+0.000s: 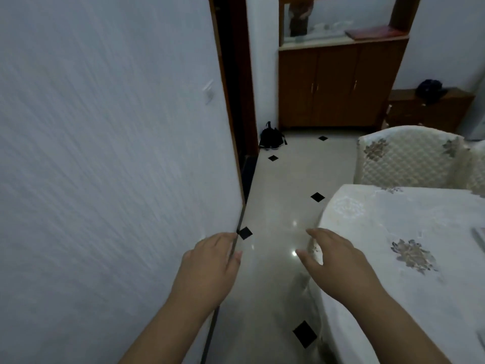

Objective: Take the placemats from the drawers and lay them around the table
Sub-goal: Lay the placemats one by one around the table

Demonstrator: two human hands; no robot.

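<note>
Hands: two, both bare, both held out in front, backs up.
Left hand (210,266): it is low by the white wall (105,153), over the dark strip at the wall's foot. Its fingers curl down loosely and hold nothing.
Right hand (338,261): it floats at the near rim of the table (393,232). Its fingers are a little apart and bent, and the thumb sticks out to the side. It holds nothing.
Table: one, with a round edge, under a white cloth with grey-gold flower prints. It is on the right side.
Placemats: I cannot be sure I see any. At the far right edge of the table there is a grey striped thing (479,239), cut off by the frame. I cannot tell what it is, or which way its long side runs.
Chairs: two, with white padded covers, at the far side of the table. One chair (404,158) shows well; the other only peeks in at the right edge.
Cabinet (341,85): one, brown wood, with three doors, against the far wall.
Low brown stand (430,109): one, right of the cabinet, with a dark bundle on top.
Black bag (271,136): one, on the floor by the doorway.
Floor (283,179): pale shiny tiles with small black diamonds; six show.
</note>
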